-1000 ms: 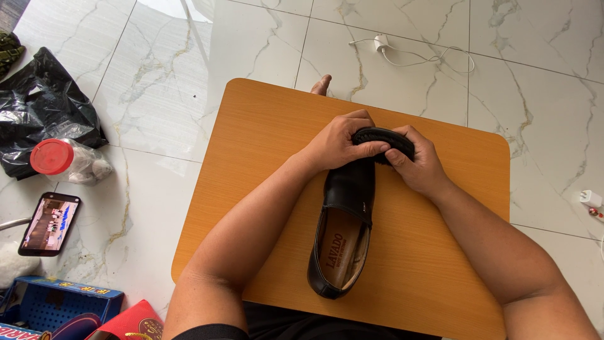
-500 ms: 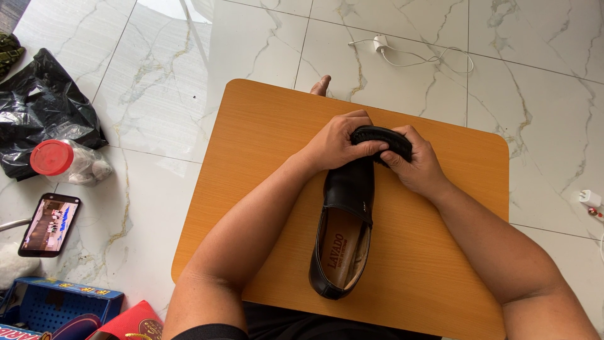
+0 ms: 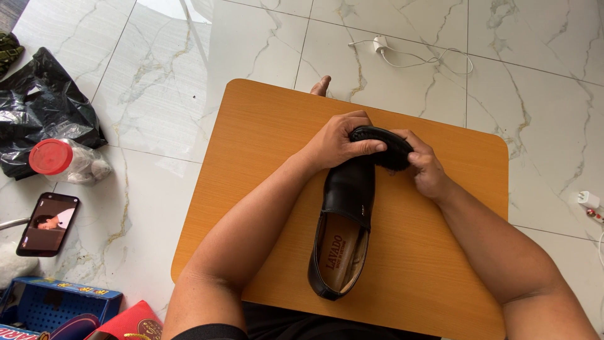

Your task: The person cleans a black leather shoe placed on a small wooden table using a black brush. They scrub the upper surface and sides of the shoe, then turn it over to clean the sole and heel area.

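Note:
A black slip-on shoe with a tan insole lies on a small orange wooden table, toe pointing away from me. My left hand is closed over the toe of the shoe. My right hand grips a black brush that rests across the toe, right beside the left fingers.
On the marble floor to the left lie a black plastic bag, a clear jar with a red lid, a phone with its screen lit, and a blue box. A white charger and cable lie beyond the table; a toe shows at its far edge.
The hands and brush have shifted only slightly on the toe of the shoe; the shoe stays in place.

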